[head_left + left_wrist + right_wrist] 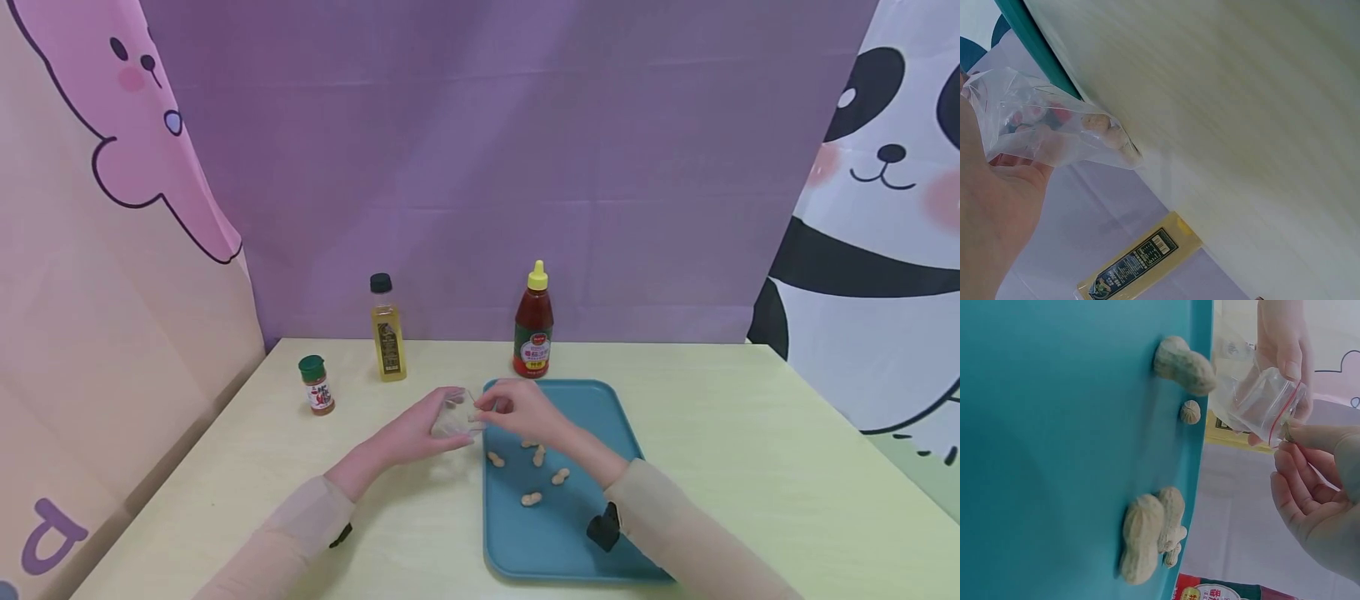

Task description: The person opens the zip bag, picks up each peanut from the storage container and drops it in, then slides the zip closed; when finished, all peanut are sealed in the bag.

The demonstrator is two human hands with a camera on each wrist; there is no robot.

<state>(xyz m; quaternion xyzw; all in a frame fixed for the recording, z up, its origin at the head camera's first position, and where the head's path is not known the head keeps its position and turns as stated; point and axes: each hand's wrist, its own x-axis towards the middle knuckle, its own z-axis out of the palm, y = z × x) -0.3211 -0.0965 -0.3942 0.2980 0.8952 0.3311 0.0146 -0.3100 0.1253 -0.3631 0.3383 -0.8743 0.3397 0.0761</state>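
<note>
My left hand (431, 429) holds a clear zip bag (453, 414) with a red seal line, its mouth turned toward the right hand. In the left wrist view a peanut (1105, 129) shows through the plastic near the bag's bottom. My right hand (525, 408) is at the bag's mouth, thumb and finger pinching a small tan piece (1286, 430) that looks like a peanut, mostly covered by the fingertips. Below the right hand, several unshelled peanuts (531, 499) lie scattered on a blue tray (525, 550).
Behind the tray stands a ketchup bottle (534, 329) with a yellow cap. Farther left are an oil bottle (388, 337) and a small green-capped spice jar (317, 387). The pale table (750, 467) meets a purple cloth backdrop (450, 167).
</note>
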